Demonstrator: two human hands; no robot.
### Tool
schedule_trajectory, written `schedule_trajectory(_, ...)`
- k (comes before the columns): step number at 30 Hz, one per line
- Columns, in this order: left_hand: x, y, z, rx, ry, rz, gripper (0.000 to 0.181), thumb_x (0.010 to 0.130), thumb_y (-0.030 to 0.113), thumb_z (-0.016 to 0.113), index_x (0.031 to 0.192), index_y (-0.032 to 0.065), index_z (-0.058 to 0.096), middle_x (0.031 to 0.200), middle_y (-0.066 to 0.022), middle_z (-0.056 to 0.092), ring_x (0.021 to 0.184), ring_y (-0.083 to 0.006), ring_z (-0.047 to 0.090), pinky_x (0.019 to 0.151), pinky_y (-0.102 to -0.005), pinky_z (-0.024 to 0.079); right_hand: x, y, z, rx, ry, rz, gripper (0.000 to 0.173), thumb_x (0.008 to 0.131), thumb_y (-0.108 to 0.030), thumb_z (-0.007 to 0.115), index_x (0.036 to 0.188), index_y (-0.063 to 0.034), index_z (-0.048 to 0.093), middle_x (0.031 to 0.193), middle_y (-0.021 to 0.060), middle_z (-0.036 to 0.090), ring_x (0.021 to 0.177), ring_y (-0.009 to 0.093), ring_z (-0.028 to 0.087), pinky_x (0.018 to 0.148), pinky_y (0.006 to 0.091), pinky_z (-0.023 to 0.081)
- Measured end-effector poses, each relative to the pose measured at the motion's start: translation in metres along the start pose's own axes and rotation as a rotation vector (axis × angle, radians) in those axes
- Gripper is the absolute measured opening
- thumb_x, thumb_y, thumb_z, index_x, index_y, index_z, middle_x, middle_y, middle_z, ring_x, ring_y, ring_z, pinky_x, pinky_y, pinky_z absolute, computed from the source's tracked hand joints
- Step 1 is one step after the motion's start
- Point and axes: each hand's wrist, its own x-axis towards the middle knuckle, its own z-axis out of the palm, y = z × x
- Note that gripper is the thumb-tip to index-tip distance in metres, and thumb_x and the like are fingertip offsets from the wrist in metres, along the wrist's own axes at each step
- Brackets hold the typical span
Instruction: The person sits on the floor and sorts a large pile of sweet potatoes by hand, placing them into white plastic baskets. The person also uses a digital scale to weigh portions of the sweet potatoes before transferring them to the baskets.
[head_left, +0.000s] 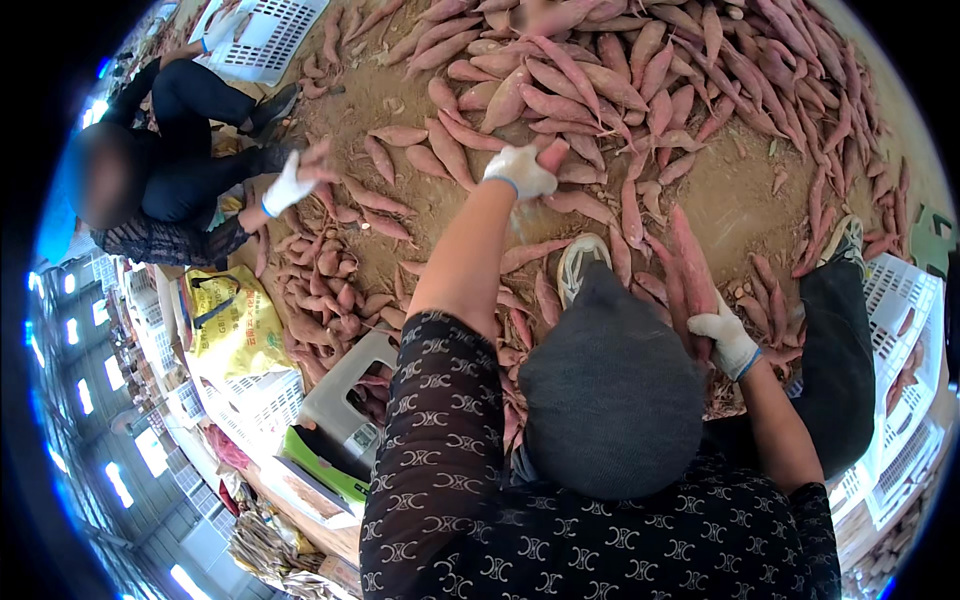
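Observation:
My left hand (523, 171), in a white glove, grips a reddish sweet potato (553, 155) at the near edge of the big pile (600, 82). My right hand (726, 339), also in a white glove, is closed around the lower end of a long sweet potato (691, 262), which points away from me beside my right knee. Another long one lies against its left side. More sweet potatoes (583, 204) lie loose on the dirt floor between my two hands. Part of the sweet potato in my left hand is hidden by the glove.
A co-worker (195, 157) sits at the left, one gloved hand (289, 186) reaching over the floor. Small sweet potatoes (322, 292) are heaped nearby, beside a yellow bag (232, 322) and a grey plastic stool (345, 405). White plastic crates (896, 315) stand at the right; another (270, 37) is upper left.

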Motion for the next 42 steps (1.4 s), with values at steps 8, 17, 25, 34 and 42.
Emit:
schedule_trajectory(8,-0.164,-0.055,0.060,-0.743,-0.056,-0.054,0.056,0.076,0.025,0.077,0.125,0.0020,0.064,0.107,-0.0129,0.070,0.099,-0.0285,0.071,0.092,-0.0414,0.057,-0.019,-0.017,0.027,0.169,-0.097,-0.036,0.089,0.080,-0.014,0.073,0.160,-0.0061,0.035,0.140,0.0131,0.057,0.118,0.027,0.059,0.097,0.0375,0.052)
schedule_trajectory(17,-0.199,0.073,-0.063,-1.162,-0.419,0.512,0.067,0.071,0.026,0.085,0.128,0.0020,0.059,0.111,-0.0026,0.065,0.103,-0.0178,0.063,0.093,-0.0321,0.050,-0.034,-0.079,0.089,0.325,-0.354,-0.348,0.083,0.081,-0.021,0.074,0.155,-0.0094,0.040,0.124,0.0117,0.061,0.100,0.025,0.063,0.081,0.0366,0.055)
schedule_trajectory(25,-0.242,0.284,-0.142,-0.513,-0.598,0.722,0.065,0.070,0.027,0.083,0.126,0.0033,0.062,0.113,-0.0028,0.063,0.107,-0.0169,0.060,0.098,-0.0336,0.048,-0.123,-0.136,0.058,0.536,-0.264,-0.958,0.091,0.080,-0.032,0.077,0.158,-0.0086,0.036,0.134,0.0105,0.058,0.115,0.025,0.060,0.095,0.0373,0.052)
schedule_trajectory(34,-0.326,0.523,-0.053,0.280,-0.667,1.495,0.050,0.073,0.015,0.072,0.121,0.0012,0.066,0.100,-0.0108,0.071,0.095,-0.0223,0.068,0.089,-0.0356,0.055,-0.308,-0.047,-0.090,0.414,0.292,-1.206,0.094,0.073,-0.020,0.083,0.154,-0.0065,0.037,0.116,0.0094,0.064,0.076,0.017,0.063,0.058,0.0274,0.050)
schedule_trajectory(42,-0.401,0.573,0.130,-0.217,-0.694,1.408,0.087,0.092,0.035,0.067,0.160,-0.0016,0.026,0.139,-0.0325,0.059,0.128,-0.0409,0.061,0.109,-0.0399,0.048,-0.446,0.068,-0.121,0.714,1.021,-1.335,0.064,0.097,-0.024,0.069,0.153,-0.0064,0.044,0.143,0.0111,0.058,0.127,0.027,0.060,0.106,0.0418,0.051)
